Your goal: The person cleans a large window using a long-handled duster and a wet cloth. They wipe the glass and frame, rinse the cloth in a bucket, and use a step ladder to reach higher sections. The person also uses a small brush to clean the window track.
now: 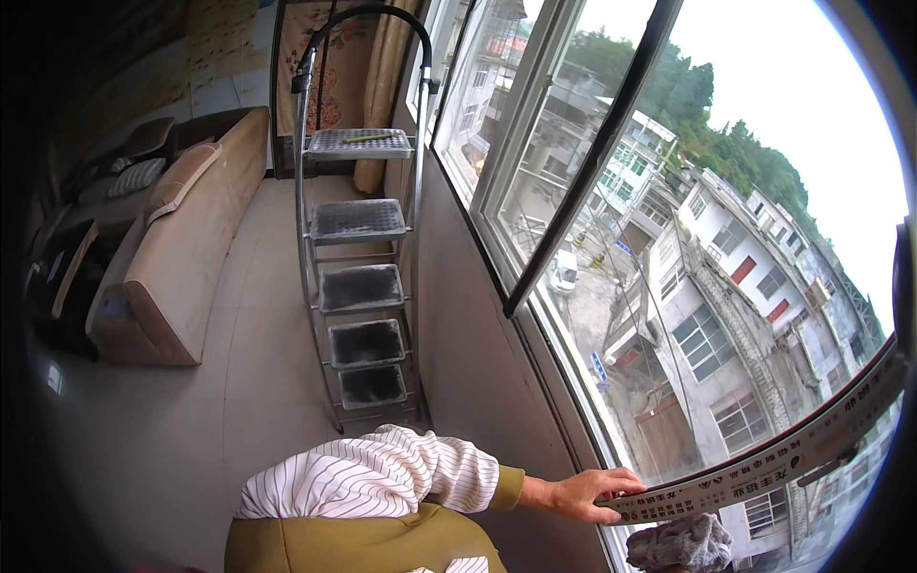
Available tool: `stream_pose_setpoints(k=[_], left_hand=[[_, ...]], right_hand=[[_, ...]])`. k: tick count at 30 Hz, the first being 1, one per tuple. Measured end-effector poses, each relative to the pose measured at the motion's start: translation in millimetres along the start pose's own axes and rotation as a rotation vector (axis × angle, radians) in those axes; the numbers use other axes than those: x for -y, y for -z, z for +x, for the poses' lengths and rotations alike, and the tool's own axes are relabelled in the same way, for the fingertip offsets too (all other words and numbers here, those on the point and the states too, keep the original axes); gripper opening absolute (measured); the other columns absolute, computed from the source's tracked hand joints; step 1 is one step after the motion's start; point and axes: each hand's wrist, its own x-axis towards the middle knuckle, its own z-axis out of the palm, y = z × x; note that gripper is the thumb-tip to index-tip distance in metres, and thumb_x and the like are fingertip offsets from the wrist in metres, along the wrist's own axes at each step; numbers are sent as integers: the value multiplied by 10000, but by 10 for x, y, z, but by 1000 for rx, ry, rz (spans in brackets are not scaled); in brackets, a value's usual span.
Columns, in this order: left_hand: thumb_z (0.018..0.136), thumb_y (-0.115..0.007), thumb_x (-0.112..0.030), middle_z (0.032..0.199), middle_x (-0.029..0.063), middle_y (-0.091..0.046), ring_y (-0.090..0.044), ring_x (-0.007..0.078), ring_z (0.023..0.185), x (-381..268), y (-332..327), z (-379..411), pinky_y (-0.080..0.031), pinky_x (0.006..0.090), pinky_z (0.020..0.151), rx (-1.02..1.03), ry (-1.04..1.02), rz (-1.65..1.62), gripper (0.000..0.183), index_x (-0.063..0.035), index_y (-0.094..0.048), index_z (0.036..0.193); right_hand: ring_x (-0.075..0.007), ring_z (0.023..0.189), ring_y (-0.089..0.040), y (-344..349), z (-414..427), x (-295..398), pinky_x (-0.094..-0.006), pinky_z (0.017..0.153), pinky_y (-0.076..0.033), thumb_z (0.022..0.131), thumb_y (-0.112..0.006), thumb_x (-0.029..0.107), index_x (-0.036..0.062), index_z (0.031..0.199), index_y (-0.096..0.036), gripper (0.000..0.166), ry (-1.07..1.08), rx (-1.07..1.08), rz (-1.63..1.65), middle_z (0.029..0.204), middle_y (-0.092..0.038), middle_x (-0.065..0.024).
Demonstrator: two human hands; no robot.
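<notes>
My left hand [591,494] reaches out from a white striped sleeve with a mustard cuff. Its fingers and thumb grip the end of a window sash frame [745,476], whose edge carries a printed protective strip. Below this frame, at the bottom edge of the view, is a bunched grey cloth [680,542]. A sliver of my right hand [672,569] shows under the cloth and seems to hold it; most of that hand is hidden. The window glass [645,401] lies beyond my left hand, with buildings outside.
A metal stepladder [362,286] stands against the wall below the window, with a thin green stick [369,137] on its top step. A brown sofa [193,251] is at the left on the tiled floor. A dark upright frame bar [594,157] crosses the window.
</notes>
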Motion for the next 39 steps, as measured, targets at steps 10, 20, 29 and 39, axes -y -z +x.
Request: stream_pose_setpoints(k=[10,20,29,39], left_hand=[[809,-612,-181,1332,121,-452,-506,251,1166,46,-90,-6,-468,348,890,-21,14,3,620,-15,-437,1380],[827,-599,-189,1322,112,-468,-514,242,1143,-68,-115,-51,-464,342,871,-86,47,52,588,-41,-453,1377],[804,-602,-204,1308,116,-473,-520,256,1141,-59,-105,-42,-469,337,871,-80,26,53,577,-22,-482,1339],[761,-704,-228,1226,191,-554,-571,340,1097,96,-159,-35,-472,413,923,-155,-126,193,549,-3,-568,1242]], right_hand=[[-283,898,-553,-36,307,-192,-365,805,-450,930,-512,375,50,1013,-528,336,-184,148,117,1041,-528,-196],[-331,1088,-575,9,711,-416,-396,957,-454,947,-500,430,60,1172,-518,434,-350,327,227,1240,-534,-247],[-362,1164,-552,-591,945,-437,-431,992,-452,964,-461,436,25,1215,-492,482,-355,555,325,1303,-507,-280],[-410,1202,-517,-1320,1174,-610,-478,985,-461,984,-437,350,-40,1230,-441,461,-467,696,422,1323,-471,-322]])
